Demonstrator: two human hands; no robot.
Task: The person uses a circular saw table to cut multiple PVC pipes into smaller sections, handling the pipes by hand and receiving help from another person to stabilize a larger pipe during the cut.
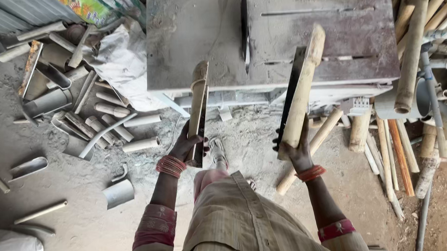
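Note:
I stand before a dusty table saw [331, 43] with its blade [245, 32] upright in the slot. My left hand [187, 142] grips a split half of bamboo [199, 104], held upright near the table's front edge. My right hand [296, 149] grips the other split bamboo half [305, 80], its dark inner face turned left and its top end leaning over the table's front right part. Red bangles circle both wrists.
Cut pipe and bamboo offcuts [80, 123] litter the dusty floor at left, beside a white sack [120, 59]. Long bamboo poles [413, 44] lean and lie at right. One bamboo piece [314, 146] rests on the floor under my right hand.

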